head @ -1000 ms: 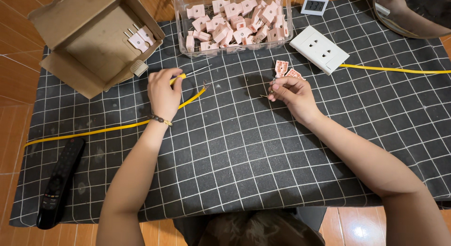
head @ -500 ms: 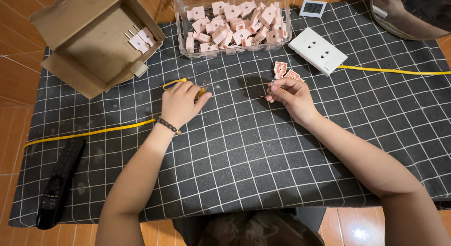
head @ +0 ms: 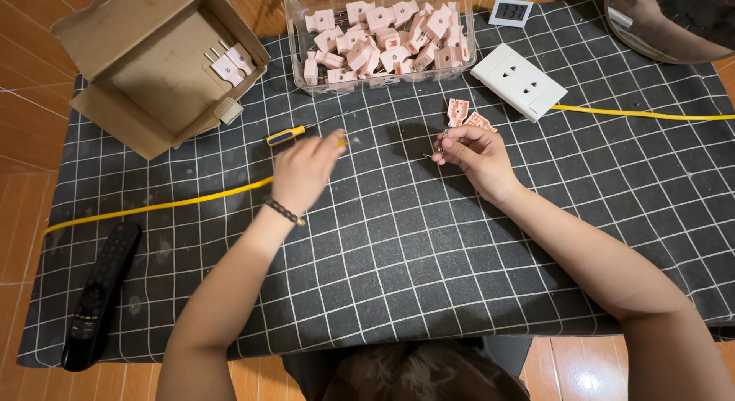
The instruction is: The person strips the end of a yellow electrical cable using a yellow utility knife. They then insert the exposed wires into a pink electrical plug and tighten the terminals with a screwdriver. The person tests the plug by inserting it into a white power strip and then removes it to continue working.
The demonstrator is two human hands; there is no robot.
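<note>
Right hand (head: pixel 468 150) pinches a small metal part, centre frame; it could slip onto the mat (head: pixel 429 263). Left hand (head: pixel 305 170), blurred, grip unclear, near screwdriver (head: pixel 287 134), may knock it.

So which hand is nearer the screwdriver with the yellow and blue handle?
Left. The left hand lies just below and right of the screwdriver; the right hand is well to its right, pinching a small metal part.

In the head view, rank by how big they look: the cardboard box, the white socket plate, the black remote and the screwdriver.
1. Cardboard box
2. Remote
3. Socket plate; close to the remote, which lies nearer the camera, so unsure
4. Screwdriver
</note>
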